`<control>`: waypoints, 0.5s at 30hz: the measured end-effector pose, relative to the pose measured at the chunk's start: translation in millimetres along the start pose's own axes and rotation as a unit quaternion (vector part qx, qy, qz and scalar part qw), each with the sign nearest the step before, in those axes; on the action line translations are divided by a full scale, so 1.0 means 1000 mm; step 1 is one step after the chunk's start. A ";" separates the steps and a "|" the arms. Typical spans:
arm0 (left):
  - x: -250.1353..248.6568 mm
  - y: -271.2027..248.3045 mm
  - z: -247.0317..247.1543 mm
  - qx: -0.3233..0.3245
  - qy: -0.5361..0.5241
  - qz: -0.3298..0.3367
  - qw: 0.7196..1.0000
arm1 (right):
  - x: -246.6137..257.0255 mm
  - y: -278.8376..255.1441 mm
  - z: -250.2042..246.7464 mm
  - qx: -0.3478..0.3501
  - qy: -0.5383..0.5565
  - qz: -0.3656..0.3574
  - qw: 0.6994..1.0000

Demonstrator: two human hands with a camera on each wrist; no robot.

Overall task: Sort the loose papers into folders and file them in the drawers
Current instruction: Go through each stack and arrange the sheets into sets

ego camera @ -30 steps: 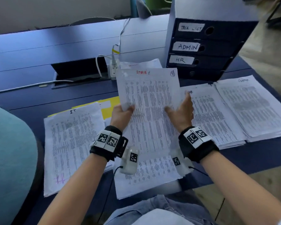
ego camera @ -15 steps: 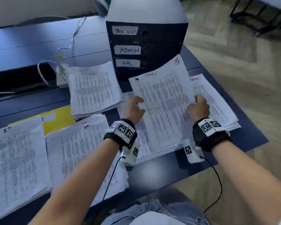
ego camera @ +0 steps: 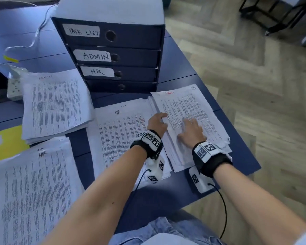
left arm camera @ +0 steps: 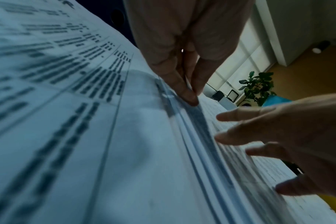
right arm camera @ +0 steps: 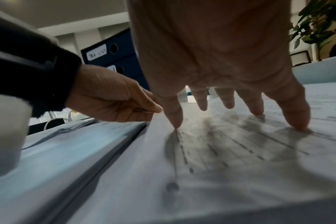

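The sheet headed ADMIN in red (ego camera: 187, 110) lies on top of the right-hand paper pile (ego camera: 177, 160), in front of the dark blue drawer unit (ego camera: 131, 55). That unit's drawers are labelled TASK LIST, ADMIN and HR. My left hand (ego camera: 162, 117) pinches the sheet's left edge between thumb and fingertips (left arm camera: 192, 97), which also shows in the right wrist view (right arm camera: 155, 108). My right hand (ego camera: 191, 128) lies flat on the sheet, its spread fingers (right arm camera: 295, 118) pressing the paper down. An HR pile (ego camera: 120, 131) lies just left of it.
Two more paper piles lie at the back left (ego camera: 55, 103) and front left (ego camera: 30, 191), with a yellow folder (ego camera: 5, 144) between them. A white power strip (ego camera: 14, 87) and cables sit behind. The table's right edge (ego camera: 245, 147) runs close beside the ADMIN pile; wooden floor beyond.
The ADMIN sheet, held up in both hands, was carried right and laid on the right pile. My right hand released its grip and now presses flat on it.
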State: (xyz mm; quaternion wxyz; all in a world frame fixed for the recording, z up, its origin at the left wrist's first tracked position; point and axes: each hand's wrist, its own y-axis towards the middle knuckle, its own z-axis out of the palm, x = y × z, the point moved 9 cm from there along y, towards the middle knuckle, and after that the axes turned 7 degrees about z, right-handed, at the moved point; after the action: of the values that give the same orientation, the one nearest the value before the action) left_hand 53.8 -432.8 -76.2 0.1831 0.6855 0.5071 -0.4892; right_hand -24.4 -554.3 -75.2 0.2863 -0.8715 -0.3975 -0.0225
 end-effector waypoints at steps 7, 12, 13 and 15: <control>0.000 0.010 -0.013 0.011 0.044 0.007 0.999 | -0.009 0.011 0.011 0.031 -0.042 0.033 0.998; 0.017 -0.008 -0.075 -0.051 0.048 0.007 0.998 | 0.042 0.002 0.013 0.007 -0.057 -0.024 0.998; 0.022 -0.013 -0.089 -0.065 0.051 0.007 0.997 | 0.060 -0.004 0.017 0.010 -0.057 -0.049 0.997; 0.033 -0.029 -0.121 -0.101 0.045 0.000 0.994 | 0.097 -0.020 0.027 0.019 -0.048 -0.098 0.994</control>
State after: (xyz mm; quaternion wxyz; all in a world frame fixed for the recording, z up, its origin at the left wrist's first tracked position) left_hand 87.6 -312.8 -42.7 0.2281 0.6853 0.5613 -0.4041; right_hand 22.6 -463.9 -61.7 0.2798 -0.8231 -0.4943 -0.0008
